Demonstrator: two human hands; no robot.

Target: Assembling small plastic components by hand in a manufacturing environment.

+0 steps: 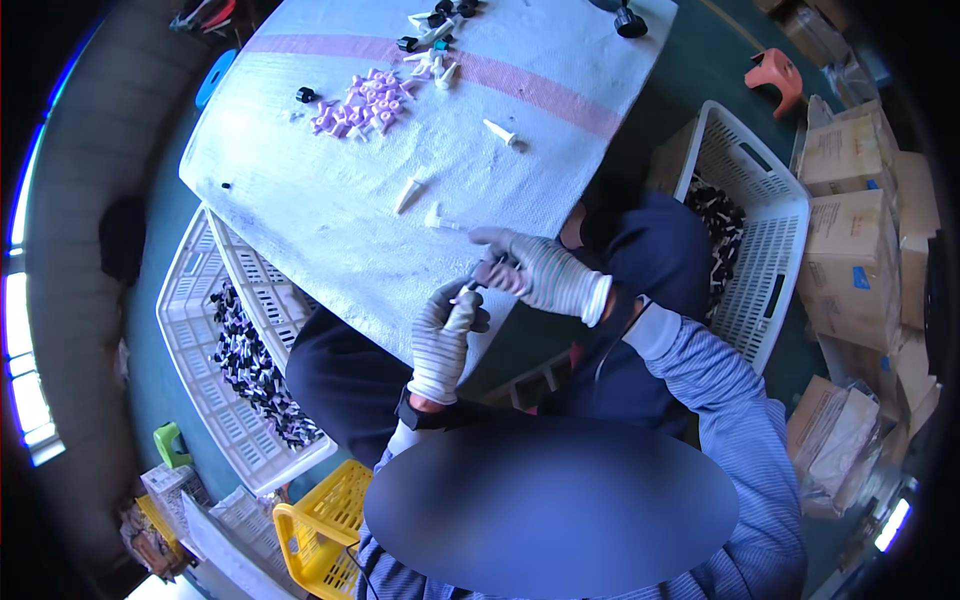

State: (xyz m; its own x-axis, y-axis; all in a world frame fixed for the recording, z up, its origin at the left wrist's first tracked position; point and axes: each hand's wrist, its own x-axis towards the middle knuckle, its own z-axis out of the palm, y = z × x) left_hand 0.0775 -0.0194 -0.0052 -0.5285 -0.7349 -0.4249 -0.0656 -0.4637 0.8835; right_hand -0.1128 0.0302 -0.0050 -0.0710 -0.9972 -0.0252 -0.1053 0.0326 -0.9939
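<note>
Both hands wear striped whitish knit gloves and meet over the near edge of the table. My left hand [441, 340] is closed round a small part with a pale pinkish tip [463, 295]; its lower end is hidden by the fingers. Just right of it, my right hand [545, 272] has thumb and fingers curled together close to that part, and what they hold, if anything, is too small to name. Beyond the hands lie a white tapered nozzle [407, 195] and a small translucent piece [437, 217]. Another white nozzle [501, 132] lies farther right.
On the white-covered table [320, 210] is a pile of pink-lilac small parts [365, 105], with black caps [407, 44] behind. A white crate [285, 450] at left and another crate [765, 190] at right hold black-and-white parts. Cardboard boxes [850, 250] are stacked at right; a yellow basket [300, 545] stands near left.
</note>
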